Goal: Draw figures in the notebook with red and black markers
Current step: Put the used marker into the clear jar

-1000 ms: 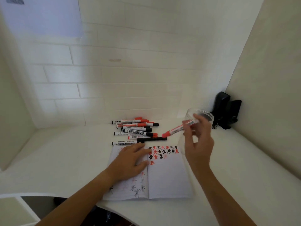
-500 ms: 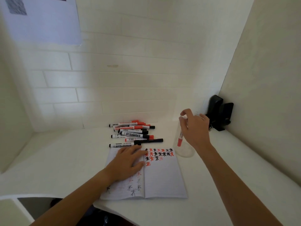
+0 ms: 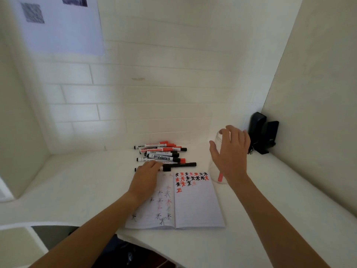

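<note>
An open notebook [image 3: 195,206] lies on the white desk, with red and black star figures along the top of its right page and fainter ones on the left page. Just behind it is a pile of several red and black markers [image 3: 164,151]. My left hand [image 3: 145,176] reaches over the notebook's top edge, its fingers curled on the barrel of the nearest black marker [image 3: 179,165]. To the right of the notebook stands a clear jar [image 3: 212,171] holding a red marker [image 3: 220,176]. My right hand [image 3: 231,153] hovers spread in front of the jar and holds nothing.
A black device [image 3: 262,132] sits in the back right corner against the beige side wall. A sheet of paper [image 3: 58,26] hangs on the tiled back wall at the upper left. The desk's curved front edge [image 3: 135,238] runs just below the notebook.
My right hand dropped the red marker into the jar and let go, its fingers now spread. My left hand slid from the left page forward onto the black marker.
</note>
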{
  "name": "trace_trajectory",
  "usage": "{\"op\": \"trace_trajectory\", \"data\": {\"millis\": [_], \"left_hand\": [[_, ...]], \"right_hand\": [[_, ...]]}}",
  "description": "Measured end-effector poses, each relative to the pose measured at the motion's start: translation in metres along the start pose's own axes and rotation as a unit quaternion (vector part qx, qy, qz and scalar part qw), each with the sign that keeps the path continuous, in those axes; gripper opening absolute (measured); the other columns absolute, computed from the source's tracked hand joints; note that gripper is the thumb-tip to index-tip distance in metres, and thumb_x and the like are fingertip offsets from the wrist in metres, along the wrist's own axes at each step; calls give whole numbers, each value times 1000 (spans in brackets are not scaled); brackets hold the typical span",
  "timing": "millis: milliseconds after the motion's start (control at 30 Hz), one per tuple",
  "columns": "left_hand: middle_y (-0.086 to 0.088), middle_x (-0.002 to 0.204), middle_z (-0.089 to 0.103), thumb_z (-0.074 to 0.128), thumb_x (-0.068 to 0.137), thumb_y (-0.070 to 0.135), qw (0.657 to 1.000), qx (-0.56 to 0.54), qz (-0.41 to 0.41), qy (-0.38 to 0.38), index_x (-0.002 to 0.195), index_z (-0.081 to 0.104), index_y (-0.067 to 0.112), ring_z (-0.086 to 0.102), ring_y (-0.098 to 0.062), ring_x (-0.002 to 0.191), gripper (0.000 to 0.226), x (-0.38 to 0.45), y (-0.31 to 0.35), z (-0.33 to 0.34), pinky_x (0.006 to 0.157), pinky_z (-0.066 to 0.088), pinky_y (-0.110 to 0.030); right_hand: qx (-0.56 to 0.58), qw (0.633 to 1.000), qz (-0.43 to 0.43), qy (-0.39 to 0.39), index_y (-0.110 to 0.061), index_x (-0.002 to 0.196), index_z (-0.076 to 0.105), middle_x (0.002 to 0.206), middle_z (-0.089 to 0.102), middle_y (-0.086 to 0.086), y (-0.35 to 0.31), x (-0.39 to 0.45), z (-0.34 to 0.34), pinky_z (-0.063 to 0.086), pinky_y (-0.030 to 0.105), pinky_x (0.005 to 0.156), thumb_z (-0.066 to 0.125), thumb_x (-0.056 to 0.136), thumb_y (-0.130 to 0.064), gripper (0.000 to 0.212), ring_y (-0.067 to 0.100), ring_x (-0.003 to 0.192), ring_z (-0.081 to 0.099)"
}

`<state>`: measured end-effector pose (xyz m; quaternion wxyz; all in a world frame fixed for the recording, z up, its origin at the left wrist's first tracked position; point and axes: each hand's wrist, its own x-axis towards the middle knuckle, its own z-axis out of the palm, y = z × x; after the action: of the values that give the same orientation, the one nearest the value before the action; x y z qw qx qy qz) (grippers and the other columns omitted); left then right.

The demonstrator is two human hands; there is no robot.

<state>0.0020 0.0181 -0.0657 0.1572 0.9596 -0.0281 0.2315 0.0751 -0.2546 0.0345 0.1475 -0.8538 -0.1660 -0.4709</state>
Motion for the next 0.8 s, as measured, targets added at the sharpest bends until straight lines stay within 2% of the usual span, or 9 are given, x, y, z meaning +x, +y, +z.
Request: {"op": "trace_trajectory", "data": {"millis": [100,167,233,300,367,533,667,733,800], "left_hand": [[-2,137,58,53,89,-8,999,50,-14,-2,142,54,22,50,-23,128,60,5,-6,2,104,39,-37],[-2,133,60,53,93,-3,998,64,-5,-6,138,57,21,52,-24,126,51,8,-11,1,103,39,-37],[-1,124,63,58,90,-4,997,73,9,1,130,62,20,56,-24,119,47,11,-14,1,98,43,-38],[1,110,64,66,83,-7,995,87,37,19,119,68,20,59,-22,105,45,12,-17,2,85,46,-34],[3,104,62,70,80,-7,994,79,65,50,112,69,19,56,-18,96,41,13,-17,0,79,48,-30],[4,106,57,64,89,4,983,-99,106,113,107,59,15,54,-9,93,22,11,20,-23,80,48,-19],[8,93,60,69,87,-2,926,-377,26,13,98,61,14,63,-12,90,22,-2,53,-30,78,55,-19],[11,92,62,73,87,1,905,-424,-4,-28,99,64,15,66,-12,89,21,-9,56,-23,80,56,-22],[10,95,62,76,87,9,893,-447,-21,-40,105,63,18,67,-17,91,24,-12,52,-18,84,57,-28]], "right_hand": [[55,996,-67,15,-7,108,64,126,61,15,-25,-31,-1,46,47,105,62,93,-18,19,32,120,56],[120,988,-85,-47,-7,102,66,114,64,10,-42,-54,8,55,36,90,59,92,-13,14,23,105,60],[164,974,-75,-139,-10,97,65,100,63,2,-50,-78,23,54,28,78,53,92,-17,14,14,91,55],[180,961,-65,-199,-13,93,63,94,60,-2,-50,-98,37,49,25,72,46,94,-24,20,12,86,52],[178,957,-66,-220,-14,92,63,92,61,-2,-47,-111,47,48,27,71,45,95,-26,23,14,84,53],[186,959,-63,-205,-16,99,64,95,62,-3,-45,-113,49,53,33,74,57,95,-22,10,14,87,55],[221,958,-71,-171,-17,118,63,112,65,-3,-49,-110,43,49,23,87,59,97,-35,28,12,101,58],[222,956,-92,-167,-16,118,64,108,67,-2,-52,-111,40,52,24,82,58,97,-35,29,12,97,59],[197,959,-121,-162,-15,113,66,98,69,-2,-53,-112,41,55,28,70,54,98,-32,25,15,86,62]]}}
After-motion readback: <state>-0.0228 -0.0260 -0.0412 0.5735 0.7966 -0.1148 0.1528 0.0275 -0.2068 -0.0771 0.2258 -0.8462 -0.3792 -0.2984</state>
